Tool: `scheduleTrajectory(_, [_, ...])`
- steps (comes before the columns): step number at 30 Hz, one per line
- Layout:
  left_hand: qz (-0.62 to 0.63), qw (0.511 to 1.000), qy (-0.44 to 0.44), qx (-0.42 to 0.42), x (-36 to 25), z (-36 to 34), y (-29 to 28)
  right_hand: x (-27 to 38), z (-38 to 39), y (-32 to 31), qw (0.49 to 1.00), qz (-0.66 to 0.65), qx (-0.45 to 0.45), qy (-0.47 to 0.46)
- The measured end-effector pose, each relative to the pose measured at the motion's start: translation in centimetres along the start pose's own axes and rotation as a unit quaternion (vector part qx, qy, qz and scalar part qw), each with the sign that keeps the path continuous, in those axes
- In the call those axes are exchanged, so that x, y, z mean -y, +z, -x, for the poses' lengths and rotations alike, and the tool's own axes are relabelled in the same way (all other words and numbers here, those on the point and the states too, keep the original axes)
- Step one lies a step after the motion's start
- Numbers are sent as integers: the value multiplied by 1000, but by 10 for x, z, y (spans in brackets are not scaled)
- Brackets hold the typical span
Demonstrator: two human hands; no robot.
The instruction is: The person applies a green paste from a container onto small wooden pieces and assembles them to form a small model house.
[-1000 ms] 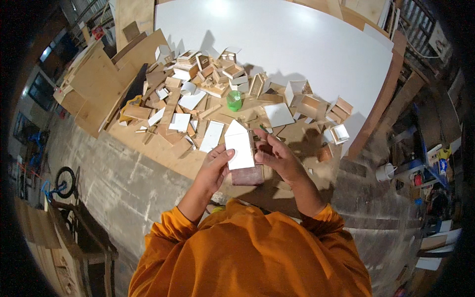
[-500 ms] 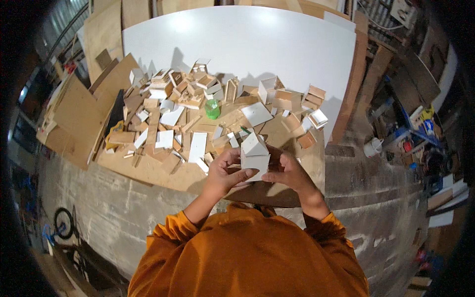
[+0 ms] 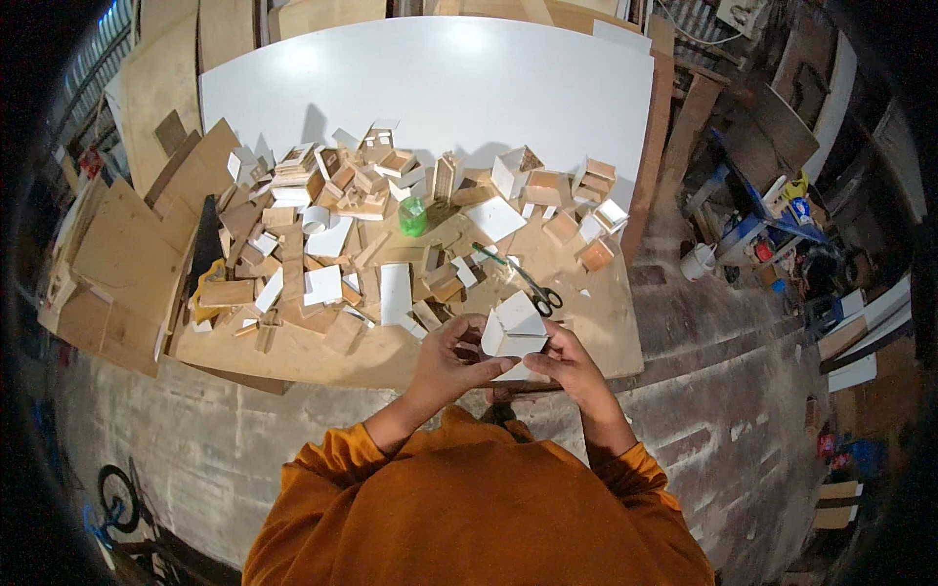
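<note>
Both hands hold a small white model house (image 3: 515, 330) with a pitched, roof-like top, just above the near edge of the table. My left hand (image 3: 455, 357) grips its left side, thumb along the lower front. On the other side, my right hand (image 3: 571, 365) clasps it with the thumb near the bottom edge. Fingertips behind the house are hidden. Just beyond it lie dark-handled scissors (image 3: 545, 297), close to my right fingers. A slim green tool (image 3: 489, 254) rests farther up the table.
The wooden table (image 3: 293, 363) carries a heap of wood and white board offcuts (image 3: 318, 244). A green translucent cup (image 3: 412, 217) stands in the middle. Several small box-shaped models (image 3: 513, 171) sit at the back, before a large white panel (image 3: 430, 88). Cardboard sheets (image 3: 122, 264) lean at left.
The house has tilted in my hands, showing more of its roof side. The scissors, hidden behind it earlier, now show. My view has shifted, moving the table contents left.
</note>
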State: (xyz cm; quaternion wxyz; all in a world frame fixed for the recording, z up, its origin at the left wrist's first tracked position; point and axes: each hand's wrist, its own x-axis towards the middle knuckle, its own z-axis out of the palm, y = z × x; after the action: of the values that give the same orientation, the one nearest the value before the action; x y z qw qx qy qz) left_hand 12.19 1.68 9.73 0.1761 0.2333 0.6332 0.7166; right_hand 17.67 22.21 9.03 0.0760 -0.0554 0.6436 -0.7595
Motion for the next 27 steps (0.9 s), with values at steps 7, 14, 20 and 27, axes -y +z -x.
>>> scheduleTrajectory(7, [9, 998, -40, 53, 13, 18, -23, -12, 15, 36, 999, -24, -36, 27])
scheduleTrajectory(14, [-1, 998, -59, 39, 44, 42, -47, -61, 32, 17, 990, 7, -140, 9])
scheduleTrajectory(20, [-52, 997, -50, -22, 42, 64, -73, -69, 32, -76, 937, 63, -343, -18])
scheduleTrajectory(27, [-122, 987, -75, -77, 47, 76, -84, -82, 28, -190, 911, 119, -391, -57])
